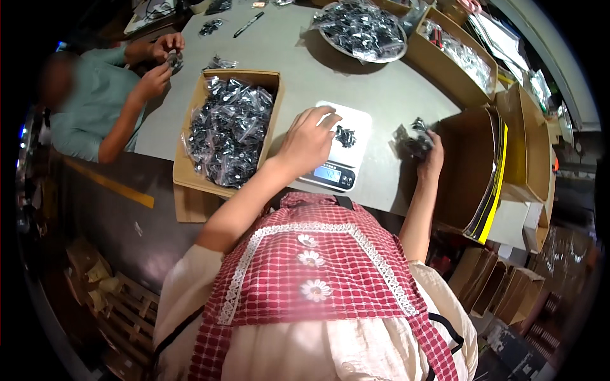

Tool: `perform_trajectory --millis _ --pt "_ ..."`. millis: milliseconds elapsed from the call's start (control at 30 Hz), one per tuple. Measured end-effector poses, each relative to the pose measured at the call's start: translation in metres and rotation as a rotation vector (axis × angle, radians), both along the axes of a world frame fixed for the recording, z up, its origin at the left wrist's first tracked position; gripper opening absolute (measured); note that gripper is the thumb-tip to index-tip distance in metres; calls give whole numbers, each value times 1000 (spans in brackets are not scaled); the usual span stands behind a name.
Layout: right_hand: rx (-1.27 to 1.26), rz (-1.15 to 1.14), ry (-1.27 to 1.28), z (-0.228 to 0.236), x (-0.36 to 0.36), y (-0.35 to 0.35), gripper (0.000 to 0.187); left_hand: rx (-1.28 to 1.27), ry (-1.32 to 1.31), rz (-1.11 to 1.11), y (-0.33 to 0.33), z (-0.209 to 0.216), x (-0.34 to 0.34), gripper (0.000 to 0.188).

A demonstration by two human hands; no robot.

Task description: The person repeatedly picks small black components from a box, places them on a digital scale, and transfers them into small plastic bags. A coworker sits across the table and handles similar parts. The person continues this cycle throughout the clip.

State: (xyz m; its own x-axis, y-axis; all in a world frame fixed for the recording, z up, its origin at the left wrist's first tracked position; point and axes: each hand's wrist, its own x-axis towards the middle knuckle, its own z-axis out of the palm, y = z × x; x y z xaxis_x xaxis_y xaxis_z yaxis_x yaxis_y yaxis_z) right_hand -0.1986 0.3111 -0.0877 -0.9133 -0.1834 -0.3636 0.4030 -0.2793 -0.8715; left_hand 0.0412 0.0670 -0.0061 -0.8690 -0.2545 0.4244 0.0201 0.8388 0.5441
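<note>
A white digital scale (356,166) lies on the table in front of me, with a small heap of black parts (345,136) on its plate. My left hand (308,141) reaches over the plate from the left, its bent fingers apart beside the heap; the undersides of the fingers are hidden. To the right of the scale my right hand (433,156) grips a clear plastic bag (414,141) with dark parts in it. Left of my left hand stands an open cardboard box (277,95), full of clear bags of black parts (230,130).
A round pan (394,56) heaped with bagged parts stands at the back. At the right are a long carton (438,70) of clear bags and an open cardboard box (464,165). Across the left side, a co-worker (95,101) handles a small item. A pen (248,24) lies far back.
</note>
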Motion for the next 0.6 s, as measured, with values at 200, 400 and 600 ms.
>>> perform_trajectory --millis 200,400,600 --pt "914 94 1122 32 39 5 20 -328 -167 -179 5 -28 -31 39" --pt "493 469 617 62 81 -18 26 -152 -286 -96 -9 -23 -26 35" --pt "942 395 852 41 76 -8 32 1557 -47 29 -58 15 -1 35"
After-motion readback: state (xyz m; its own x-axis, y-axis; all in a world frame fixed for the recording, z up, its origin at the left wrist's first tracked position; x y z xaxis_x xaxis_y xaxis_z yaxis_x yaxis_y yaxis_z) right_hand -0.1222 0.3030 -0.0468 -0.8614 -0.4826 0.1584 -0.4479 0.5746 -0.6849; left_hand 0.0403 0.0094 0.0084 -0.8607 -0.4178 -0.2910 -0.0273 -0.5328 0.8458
